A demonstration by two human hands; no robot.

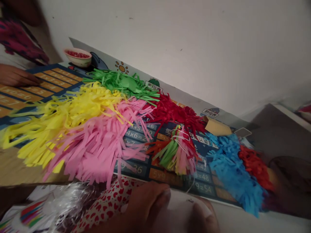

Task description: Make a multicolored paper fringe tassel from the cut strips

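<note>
My left hand [147,202] is at the bottom edge with its fingers curled against a pale, blurred white object [178,207]. On the other side of that object is my right hand [210,215], smeared and partly cut off, its fingers bent round it. A small multicoloured tassel [181,152] of green, pink, yellow and red strips lies just beyond, bound with white string near its top. A loose white thread trails from it toward my hands. Fringed paper strips in yellow [80,103], pink [97,149], green [126,82], red [175,111] and blue [233,165] spread over the printed mat.
A bowl [78,58] of red bits stands at the back left, near another person's hand [17,76]. Orange-red strips [255,163] and a tan paper piece [217,127] are at right. Clear plastic wrapping [73,200] and heart-patterned fabric [109,200] are at the near edge.
</note>
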